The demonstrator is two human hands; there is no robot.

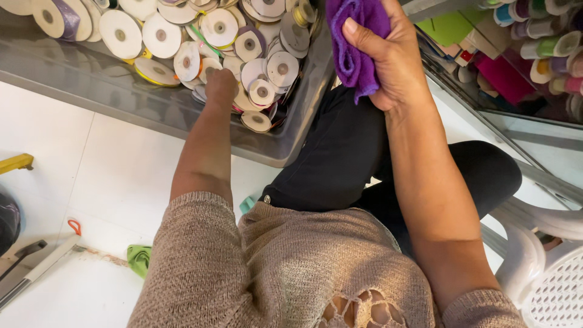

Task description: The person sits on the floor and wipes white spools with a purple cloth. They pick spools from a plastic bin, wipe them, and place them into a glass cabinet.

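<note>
While the right hand is gripping a crumpled purple cloth tightly between thumb and fingers, just above the corner of a clear plastic bin, the left hand is reaching down into that bin among flat white ribbon spools; its fingers are buried, so I cannot tell its grip. A white plastic chair is standing at the right, on the white tiled floor.

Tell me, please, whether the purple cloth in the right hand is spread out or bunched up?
Bunched up: the purple cloth is crumpled in folds inside the right hand, whose thumb presses over it.
</note>
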